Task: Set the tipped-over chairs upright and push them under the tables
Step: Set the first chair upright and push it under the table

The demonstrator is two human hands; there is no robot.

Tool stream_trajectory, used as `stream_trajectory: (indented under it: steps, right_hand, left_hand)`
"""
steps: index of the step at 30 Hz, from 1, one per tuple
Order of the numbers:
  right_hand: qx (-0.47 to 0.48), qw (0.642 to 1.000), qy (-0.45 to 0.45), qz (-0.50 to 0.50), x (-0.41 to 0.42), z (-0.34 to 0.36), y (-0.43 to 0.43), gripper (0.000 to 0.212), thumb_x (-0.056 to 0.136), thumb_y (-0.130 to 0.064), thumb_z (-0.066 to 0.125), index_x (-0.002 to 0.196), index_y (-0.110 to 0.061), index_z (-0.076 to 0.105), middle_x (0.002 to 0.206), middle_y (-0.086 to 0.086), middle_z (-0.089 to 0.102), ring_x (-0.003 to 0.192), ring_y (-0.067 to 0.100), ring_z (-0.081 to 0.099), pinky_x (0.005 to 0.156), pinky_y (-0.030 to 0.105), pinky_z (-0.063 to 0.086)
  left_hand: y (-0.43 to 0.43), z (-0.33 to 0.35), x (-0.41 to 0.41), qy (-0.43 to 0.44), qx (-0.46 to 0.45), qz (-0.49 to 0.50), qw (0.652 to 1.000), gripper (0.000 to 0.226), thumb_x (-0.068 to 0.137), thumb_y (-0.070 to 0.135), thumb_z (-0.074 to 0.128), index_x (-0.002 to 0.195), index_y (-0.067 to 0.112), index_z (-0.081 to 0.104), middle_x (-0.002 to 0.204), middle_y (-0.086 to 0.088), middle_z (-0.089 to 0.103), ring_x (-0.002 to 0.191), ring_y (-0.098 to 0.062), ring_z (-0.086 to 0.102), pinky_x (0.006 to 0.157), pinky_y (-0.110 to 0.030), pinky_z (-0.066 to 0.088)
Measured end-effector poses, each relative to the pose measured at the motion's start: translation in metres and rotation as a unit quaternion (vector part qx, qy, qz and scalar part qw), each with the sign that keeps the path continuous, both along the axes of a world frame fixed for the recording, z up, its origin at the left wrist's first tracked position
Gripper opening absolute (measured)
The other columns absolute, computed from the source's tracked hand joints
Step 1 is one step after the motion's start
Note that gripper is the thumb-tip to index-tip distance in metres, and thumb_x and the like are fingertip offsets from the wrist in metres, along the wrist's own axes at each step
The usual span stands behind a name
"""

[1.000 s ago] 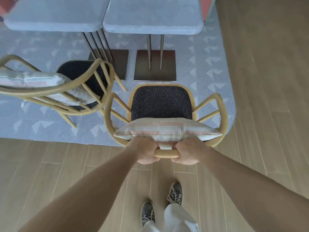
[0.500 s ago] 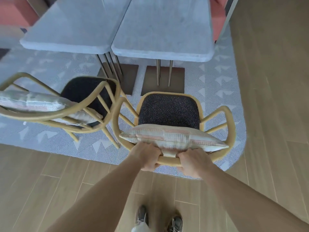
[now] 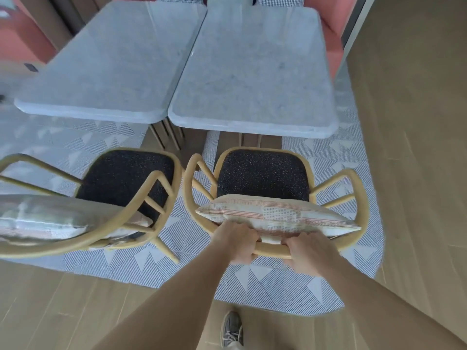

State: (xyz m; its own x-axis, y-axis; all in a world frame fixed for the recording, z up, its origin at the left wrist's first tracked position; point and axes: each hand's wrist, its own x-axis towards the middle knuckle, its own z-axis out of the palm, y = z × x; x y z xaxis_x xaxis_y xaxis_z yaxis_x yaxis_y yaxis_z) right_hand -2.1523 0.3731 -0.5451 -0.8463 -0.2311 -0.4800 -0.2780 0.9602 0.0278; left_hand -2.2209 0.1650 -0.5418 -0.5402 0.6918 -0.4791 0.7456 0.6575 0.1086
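A yellow wooden armchair [image 3: 358,193] with a dark speckled seat stands upright on the rug, facing the right grey table [image 3: 252,72]. A striped cushion [image 3: 275,215] leans on its backrest. My left hand [image 3: 237,245] and my right hand [image 3: 308,251] both grip the top rail of the backrest, side by side. The seat's front edge sits just short of the table's near edge. A second chair [image 3: 156,195] of the same kind stands upright to the left, before the left grey table [image 3: 113,61], angled slightly.
A patterned grey rug [image 3: 278,286] lies under tables and chairs, ending in a curve at the right. Wooden floor [image 3: 417,122] surrounds it. Coral bench seating [image 3: 333,34] runs behind the tables. My shoe [image 3: 231,329] is on the floor below.
Both hands have pushed the right chair forward across the rug, closer to the right table. I have stepped forward with it. The left chair has stayed in place.
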Motion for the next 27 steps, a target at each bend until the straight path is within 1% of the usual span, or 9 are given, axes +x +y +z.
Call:
stream_trajectory:
  steps: [5,8,12,14,17,19,22,24,27]
  right_hand:
    - [-0.002,1.000,-0.002,0.008,-0.033,0.000,0.013,0.031,0.097,-0.049,0.055,0.120,-0.033,0.068,0.093,-0.004,0.079,0.088,0.023,0.076,0.093,0.038,0.049]
    - [0.001,1.000,0.003,0.028,-0.051,0.002,0.023,0.034,0.097,-0.050,0.053,0.122,-0.033,0.068,0.094,-0.003,0.079,0.090,0.024,0.076,0.089,0.038,0.049]
    - [-0.003,0.999,0.015,0.047,-0.059,0.001,0.041,0.037,0.096,-0.055,0.052,0.122,-0.033,0.069,0.091,-0.002,0.080,0.085,0.024,0.077,0.083,0.037,0.051]
    - [-0.015,0.998,0.030,0.059,-0.058,0.000,0.043,0.040,0.097,-0.057,0.052,0.122,-0.030,0.067,0.092,-0.002,0.080,0.085,0.025,0.077,0.084,0.038,0.055]
    - [-0.044,0.998,0.012,0.040,-0.057,0.003,0.044,0.056,0.091,-0.074,0.052,0.125,-0.030,0.059,0.101,-0.002,0.079,0.090,0.025,0.075,0.085,0.039,0.057]
    - [-0.059,0.998,-0.012,0.022,-0.054,0.004,0.045,0.068,0.083,-0.085,0.048,0.128,-0.034,0.057,0.101,-0.005,0.077,0.093,0.023,0.074,0.079,0.036,0.053]
    - [-0.047,0.997,-0.052,0.019,-0.058,0.006,0.042,0.078,0.074,-0.094,0.037,0.118,-0.034,0.063,0.091,-0.009,0.071,0.092,0.022,0.070,0.079,0.036,0.043]
    - [-0.046,0.995,-0.092,-0.007,-0.066,0.008,0.037,0.071,0.078,-0.090,0.041,0.109,-0.031,0.066,0.081,-0.011,0.062,0.086,0.021,0.064,0.087,0.039,0.045]
    - [-0.034,0.995,-0.095,-0.022,-0.069,0.006,0.033,0.049,0.091,-0.069,0.047,0.108,-0.028,0.068,0.079,-0.011,0.059,0.081,0.019,0.061,0.093,0.041,0.048]
  left_hand:
    - [0.011,-0.002,-0.026,-0.005,0.005,0.020,1.000,0.025,0.097,0.045,0.060,0.110,0.029,0.074,0.094,0.010,0.066,0.097,-0.020,0.070,0.087,-0.043,0.059]
    - [0.019,-0.001,-0.038,0.000,0.009,0.039,0.999,0.026,0.098,0.047,0.060,0.109,0.028,0.075,0.096,0.009,0.069,0.095,-0.019,0.069,0.089,-0.043,0.060]
    - [0.030,0.000,-0.046,-0.012,0.006,0.036,0.999,0.031,0.097,0.052,0.058,0.109,0.030,0.076,0.096,0.009,0.068,0.093,-0.019,0.069,0.083,-0.041,0.060]
    - [0.031,0.000,-0.044,-0.001,0.007,0.037,0.999,0.033,0.097,0.054,0.057,0.112,0.031,0.075,0.099,0.009,0.070,0.098,-0.018,0.070,0.087,-0.042,0.060]
    - [0.030,0.006,-0.042,-0.019,-0.004,0.066,0.998,0.044,0.095,0.063,0.059,0.126,0.033,0.068,0.112,0.010,0.073,0.107,-0.019,0.070,0.095,-0.043,0.056]
    - [0.034,0.006,-0.038,-0.038,-0.020,0.095,0.994,0.055,0.089,0.072,0.062,0.129,0.034,0.065,0.112,0.011,0.073,0.106,-0.019,0.070,0.093,-0.040,0.052]
    - [0.048,0.009,-0.035,-0.059,-0.071,0.120,0.988,0.067,0.082,0.079,0.062,0.128,0.030,0.067,0.109,0.009,0.069,0.105,-0.020,0.068,0.088,-0.039,0.051]
    - [0.055,0.012,-0.040,-0.073,-0.098,0.119,0.985,0.062,0.085,0.073,0.061,0.125,0.026,0.069,0.108,0.008,0.067,0.110,-0.020,0.066,0.095,-0.041,0.053]
    - [0.056,0.014,-0.042,-0.073,-0.088,0.101,0.988,0.039,0.090,0.050,0.059,0.117,0.026,0.073,0.099,0.010,0.070,0.105,-0.020,0.069,0.102,-0.043,0.052]
